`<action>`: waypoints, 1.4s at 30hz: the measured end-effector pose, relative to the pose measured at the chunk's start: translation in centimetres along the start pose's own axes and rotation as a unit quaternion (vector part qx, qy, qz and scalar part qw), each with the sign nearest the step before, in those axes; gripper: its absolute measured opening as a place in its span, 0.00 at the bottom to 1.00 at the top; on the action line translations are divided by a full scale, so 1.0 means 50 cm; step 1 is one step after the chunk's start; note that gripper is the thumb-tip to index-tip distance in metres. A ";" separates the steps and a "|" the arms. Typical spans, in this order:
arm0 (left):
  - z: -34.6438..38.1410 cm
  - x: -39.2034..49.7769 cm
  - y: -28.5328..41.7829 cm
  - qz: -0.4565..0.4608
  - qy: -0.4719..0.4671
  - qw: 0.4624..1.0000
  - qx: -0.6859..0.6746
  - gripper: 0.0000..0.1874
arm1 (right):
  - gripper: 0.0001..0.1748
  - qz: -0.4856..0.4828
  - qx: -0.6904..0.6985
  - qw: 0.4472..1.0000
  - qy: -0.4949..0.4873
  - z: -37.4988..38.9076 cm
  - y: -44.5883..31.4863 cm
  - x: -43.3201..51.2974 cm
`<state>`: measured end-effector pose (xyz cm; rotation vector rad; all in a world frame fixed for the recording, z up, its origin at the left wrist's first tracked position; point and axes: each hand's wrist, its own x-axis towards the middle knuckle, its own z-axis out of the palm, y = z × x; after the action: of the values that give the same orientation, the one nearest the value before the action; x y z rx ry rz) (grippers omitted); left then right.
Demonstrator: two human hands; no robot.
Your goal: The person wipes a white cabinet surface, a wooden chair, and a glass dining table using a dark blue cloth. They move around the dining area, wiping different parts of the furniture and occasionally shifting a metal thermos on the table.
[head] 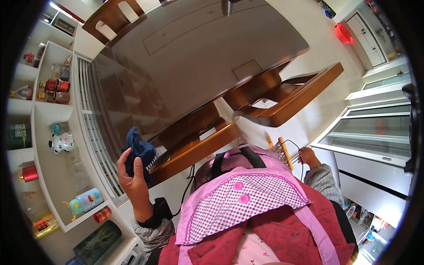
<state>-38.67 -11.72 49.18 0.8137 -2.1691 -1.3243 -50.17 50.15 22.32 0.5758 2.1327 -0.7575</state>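
My left hand (133, 177) is raised at the left with a crumpled dark blue cloth (142, 152) between thumb and fingers. A black band with a small box (162, 208) goes round that wrist, and a black cable hangs from it. At the right, my right hand (308, 156) has its fingers closed on a thin black cable (291, 141). The cable arcs over a small stool-like thing with yellowish wooden bars (285, 152). In front of me stands a dining table (205, 49) with a glossy brownish top. I wear a pink checked apron (241, 202).
Two brown wooden chairs (195, 155) (291, 102) stand along the table's near side, another chair (112, 20) at its far left. White shelves (54, 112) on the left hold bottles, a panda figure (61, 142) and a light blue flask (86, 200). A red basin (344, 33) lies at the far right.
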 end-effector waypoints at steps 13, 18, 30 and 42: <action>0.201 -0.014 0.191 0.107 -0.108 0.983 0.103 0.20 | 0.12 0.016 0.039 0.998 -0.040 -0.157 0.085 0.134; 0.271 0.008 0.190 0.119 -0.145 0.981 0.040 0.19 | 0.12 0.007 0.036 0.999 -0.008 -0.163 0.095 0.079; 0.364 0.023 0.304 0.065 -0.061 0.996 0.023 0.19 | 0.13 0.011 0.106 0.994 0.004 -0.367 0.086 0.167; 0.914 -0.112 0.672 0.075 -0.099 0.992 0.025 0.20 | 0.22 -0.016 0.047 0.998 -0.039 -0.834 0.186 0.525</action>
<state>-72.80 32.72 59.59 0.5434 -2.3741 -1.3269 -81.79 89.03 19.89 0.5528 2.0472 -0.8893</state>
